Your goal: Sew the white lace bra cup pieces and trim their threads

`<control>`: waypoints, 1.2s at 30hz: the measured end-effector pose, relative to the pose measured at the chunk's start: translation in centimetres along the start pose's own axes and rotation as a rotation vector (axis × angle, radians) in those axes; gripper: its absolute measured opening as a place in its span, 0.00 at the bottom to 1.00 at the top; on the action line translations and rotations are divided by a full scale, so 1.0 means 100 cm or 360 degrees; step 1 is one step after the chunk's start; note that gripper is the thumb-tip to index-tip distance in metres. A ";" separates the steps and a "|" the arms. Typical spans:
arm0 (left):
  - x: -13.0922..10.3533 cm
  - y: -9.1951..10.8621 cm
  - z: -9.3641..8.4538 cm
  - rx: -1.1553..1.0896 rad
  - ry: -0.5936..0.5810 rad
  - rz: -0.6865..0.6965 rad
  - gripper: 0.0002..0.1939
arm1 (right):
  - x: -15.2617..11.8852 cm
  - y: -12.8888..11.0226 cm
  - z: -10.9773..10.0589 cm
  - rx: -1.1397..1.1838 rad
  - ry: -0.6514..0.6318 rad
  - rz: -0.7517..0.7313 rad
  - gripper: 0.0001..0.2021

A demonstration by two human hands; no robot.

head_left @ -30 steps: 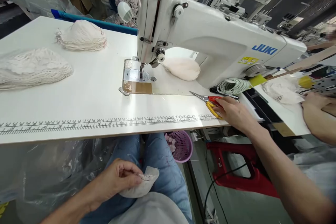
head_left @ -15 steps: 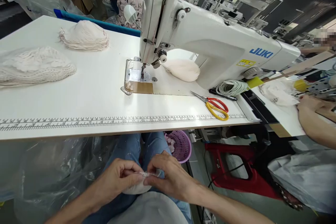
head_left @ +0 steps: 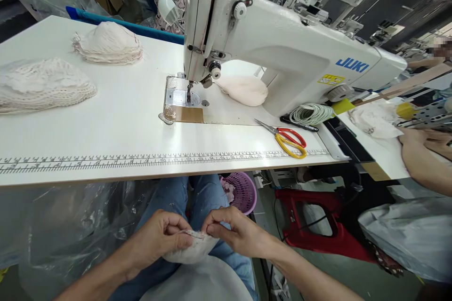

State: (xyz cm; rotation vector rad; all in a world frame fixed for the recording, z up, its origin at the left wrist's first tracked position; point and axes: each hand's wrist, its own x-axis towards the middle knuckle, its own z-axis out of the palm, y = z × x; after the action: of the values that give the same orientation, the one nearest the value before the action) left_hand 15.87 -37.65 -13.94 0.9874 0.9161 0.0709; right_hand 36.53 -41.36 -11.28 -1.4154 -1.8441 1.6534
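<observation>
Over my lap, below the table edge, a small white fabric piece (head_left: 192,250) with a seamed upper edge is stretched between my two hands. My left hand (head_left: 165,235) pinches its left end between thumb and fingers. At its upper right corner my right hand (head_left: 233,230) pinches the edge. Beyond them on the table stands a white sewing machine (head_left: 282,42), with a pale rounded fabric piece (head_left: 243,90) lying under its arm. Scissors (head_left: 284,138) with one red and one yellow handle lie near the front edge.
Two stacks of white fabric pieces, a near one (head_left: 42,85) and a far one (head_left: 108,43), sit on the left of the table (head_left: 116,127). A purple basket (head_left: 243,193) and a red stool (head_left: 318,221) stand below. A co-worker's arm (head_left: 423,164) is at right.
My right hand has shifted slightly right and its fingers have spread from the left hand's. More of the fabric piece now shows between them. The view has moved a little.
</observation>
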 end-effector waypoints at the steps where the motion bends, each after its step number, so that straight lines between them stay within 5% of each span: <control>1: 0.001 0.000 0.000 0.0001 0.0006 -0.0011 0.22 | 0.000 0.001 0.000 0.0001 0.0004 -0.0007 0.12; 6: 0.003 -0.003 -0.002 0.0009 0.0016 0.0031 0.22 | 0.003 0.007 0.006 -0.0046 0.0166 -0.0007 0.11; 20: -0.003 -0.006 -0.016 -0.0081 -0.0215 0.0075 0.13 | 0.020 0.006 0.005 0.0378 0.0073 0.0022 0.18; 36: -0.003 -0.013 -0.028 0.0026 -0.0189 0.0186 0.11 | 0.037 0.006 0.011 0.0564 -0.0088 0.0161 0.17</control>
State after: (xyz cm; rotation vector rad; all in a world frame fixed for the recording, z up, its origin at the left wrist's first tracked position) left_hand 13.27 -36.61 -15.36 1.0485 0.7510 0.1024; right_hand 34.26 -39.14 -13.53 -1.3368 -1.4308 1.9685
